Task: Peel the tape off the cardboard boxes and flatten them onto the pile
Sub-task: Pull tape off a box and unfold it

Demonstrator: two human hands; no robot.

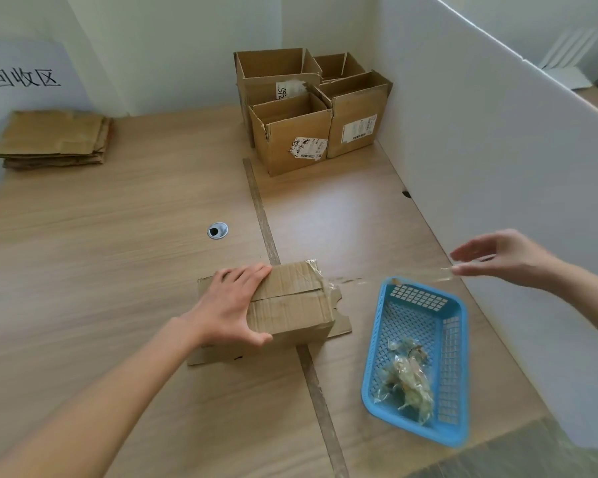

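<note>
A small cardboard box lies upside down on the wooden table, its flaps spread underneath. My left hand rests on its top with the thumb against the near side. A strip of clear tape stretches from the box's right end to my right hand, which pinches its far end above the blue basket. A pile of flattened cardboard sits at the far left.
Several open cardboard boxes stand at the back against the white partition. The blue basket holds crumpled tape. A round cable hole sits mid-table. A seam runs between the two tabletops.
</note>
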